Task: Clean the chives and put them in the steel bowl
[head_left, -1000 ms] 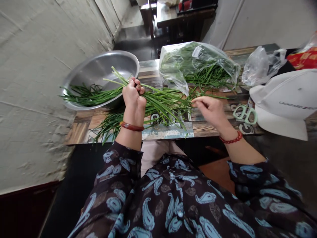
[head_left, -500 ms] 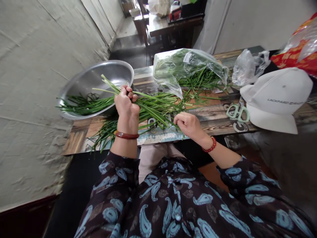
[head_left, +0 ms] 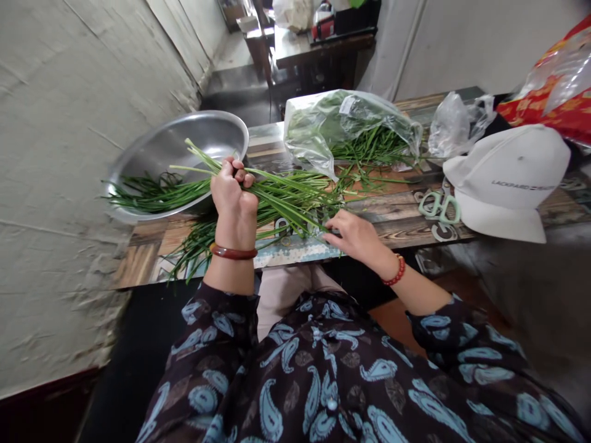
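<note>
Long green stalks (head_left: 277,195), apparently fanned

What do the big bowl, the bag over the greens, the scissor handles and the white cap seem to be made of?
Bowl: metal, probably stainless steel; smooth, silvery, with a soft shine.
Bag: thin clear plastic, glossy and wrinkled; greens show through.
Scissor handles: likely plastic; pale green, apparently smooth.
Cap: probably cloth; matte, with dark lettering.
</note>
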Demonstrator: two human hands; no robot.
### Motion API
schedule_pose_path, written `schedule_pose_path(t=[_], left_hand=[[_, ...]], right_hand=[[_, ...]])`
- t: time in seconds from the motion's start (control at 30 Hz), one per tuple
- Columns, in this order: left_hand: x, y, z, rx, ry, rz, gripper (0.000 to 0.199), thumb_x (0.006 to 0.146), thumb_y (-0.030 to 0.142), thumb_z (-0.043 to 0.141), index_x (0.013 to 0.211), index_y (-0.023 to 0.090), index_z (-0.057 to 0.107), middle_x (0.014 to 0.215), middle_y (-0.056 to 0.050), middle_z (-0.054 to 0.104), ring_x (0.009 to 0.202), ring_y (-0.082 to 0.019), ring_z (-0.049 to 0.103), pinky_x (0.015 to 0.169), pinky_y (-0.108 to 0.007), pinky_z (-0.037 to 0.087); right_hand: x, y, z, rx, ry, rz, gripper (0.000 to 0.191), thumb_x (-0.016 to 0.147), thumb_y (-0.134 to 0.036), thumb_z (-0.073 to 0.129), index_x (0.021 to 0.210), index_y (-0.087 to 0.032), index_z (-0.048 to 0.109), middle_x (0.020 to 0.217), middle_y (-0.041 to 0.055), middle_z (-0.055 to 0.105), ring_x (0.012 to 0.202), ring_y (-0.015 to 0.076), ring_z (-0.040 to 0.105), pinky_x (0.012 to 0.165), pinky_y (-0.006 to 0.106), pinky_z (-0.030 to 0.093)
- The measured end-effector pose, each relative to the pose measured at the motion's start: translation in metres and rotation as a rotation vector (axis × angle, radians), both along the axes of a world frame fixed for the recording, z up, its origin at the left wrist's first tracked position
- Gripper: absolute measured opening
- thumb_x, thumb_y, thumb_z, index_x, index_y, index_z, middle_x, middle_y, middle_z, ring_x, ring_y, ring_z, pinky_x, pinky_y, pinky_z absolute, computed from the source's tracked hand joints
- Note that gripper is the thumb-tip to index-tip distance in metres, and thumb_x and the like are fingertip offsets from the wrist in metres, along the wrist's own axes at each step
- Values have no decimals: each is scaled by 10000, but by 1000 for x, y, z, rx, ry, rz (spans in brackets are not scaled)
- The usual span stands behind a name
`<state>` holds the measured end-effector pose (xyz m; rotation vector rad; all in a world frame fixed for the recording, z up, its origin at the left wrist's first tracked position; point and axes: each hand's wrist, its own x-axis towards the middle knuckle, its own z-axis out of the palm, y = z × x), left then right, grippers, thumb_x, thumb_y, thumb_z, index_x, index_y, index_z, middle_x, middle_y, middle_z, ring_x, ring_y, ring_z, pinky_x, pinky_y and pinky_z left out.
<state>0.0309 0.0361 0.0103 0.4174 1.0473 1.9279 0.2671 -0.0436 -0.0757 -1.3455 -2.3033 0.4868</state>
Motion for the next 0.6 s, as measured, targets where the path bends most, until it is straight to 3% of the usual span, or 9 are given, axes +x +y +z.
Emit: schedule_pose_path(t=[0.13, 0.27, 0.37, 0.47, 0.6], left_hand=[[-8, -8, 5, 5, -15, -2, 303, 998, 105, 426, 710, 182, 483, 545, 63, 486, 339, -8, 358, 359, -133, 298], [-16, -16, 11, 8, -49, -2, 297, 1018, 110, 379, 747, 176, 481, 538, 70, 477, 347, -2, 351, 347, -110, 279], [-18, -21, 14, 16, -54, -12, 295, 1022, 115, 371, 757, 176, 485, 539, 74, 475, 348, 2, 348, 345, -98, 279], [-16, -26, 17, 47, -76, -44, 293, 1015, 119, 395, 748, 182, 498, 548, 66, 485, 351, -6, 358, 344, -108, 299], [-12, -34, 19, 119, -77, -103, 258, 984, 133, 485, 736, 188, 531, 550, 58, 487, 353, -20, 348, 339, -131, 304]], right_hand=[[-7, 2, -7, 14, 3, 9, 139, 934, -224, 541, 966, -194, 672, 1000, 93, 682, 894, 199, 631, 727, 275, 434], [13, 16, -11, -96, 209, 103, 191, 959, -217, 466, 950, -188, 654, 800, 41, 694, 756, 175, 637, 728, 270, 444], [27, 21, -9, -51, 247, 149, 239, 951, -188, 421, 989, -182, 657, 793, 40, 690, 764, 181, 638, 762, 281, 452], [27, 21, -1, 80, 156, 87, 263, 922, -154, 413, 993, -187, 664, 860, 63, 696, 844, 203, 633, 775, 289, 436], [18, 23, 9, 213, -24, -55, 284, 916, -148, 399, 842, -202, 668, 833, 72, 672, 817, 202, 606, 690, 281, 391]])
